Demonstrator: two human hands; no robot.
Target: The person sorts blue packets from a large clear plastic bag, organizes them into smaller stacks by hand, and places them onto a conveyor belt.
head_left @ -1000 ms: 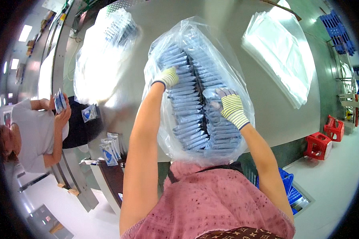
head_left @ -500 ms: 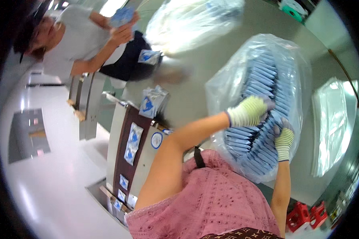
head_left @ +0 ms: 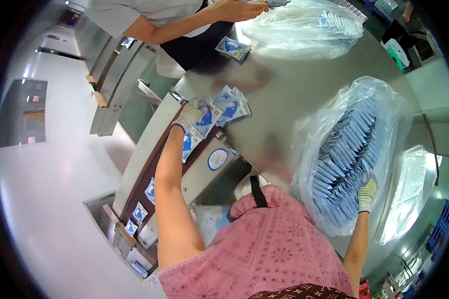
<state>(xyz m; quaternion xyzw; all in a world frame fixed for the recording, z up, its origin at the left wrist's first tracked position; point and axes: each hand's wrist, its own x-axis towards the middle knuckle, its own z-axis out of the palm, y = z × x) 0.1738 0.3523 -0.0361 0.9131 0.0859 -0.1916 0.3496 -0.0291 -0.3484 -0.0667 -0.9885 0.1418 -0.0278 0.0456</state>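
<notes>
Your left hand (head_left: 190, 115), in a pale knitted glove, sits at about ten o'clock from the middle of the view, fingers closed around a small blue-and-white flat sachet (head_left: 204, 121) at the edge of the grey metal table (head_left: 294, 94). Just beside it, toward two o'clock, a loose fan of the same blue-and-white sachets (head_left: 232, 103) lies on the table top. Below your hand, toward seven o'clock, more sachets lie in a row along the dark brown conveyor belt (head_left: 152, 169), which runs down to the lower left.

Your right hand (head_left: 367, 194), gloved the same way, is at about four o'clock, pressed flat against the large clear plastic bag (head_left: 351, 149) packed with stacked blue sachets; the fingers rest on the film, and I cannot tell whether they pinch it. That bag lies on the table, well apart from your left hand.

At twelve o'clock a co-worker's bare hand (head_left: 237, 9) reaches over a second clear plastic bag (head_left: 304, 25). A third, flatter clear bag (head_left: 406, 194) lies at three o'clock.
</notes>
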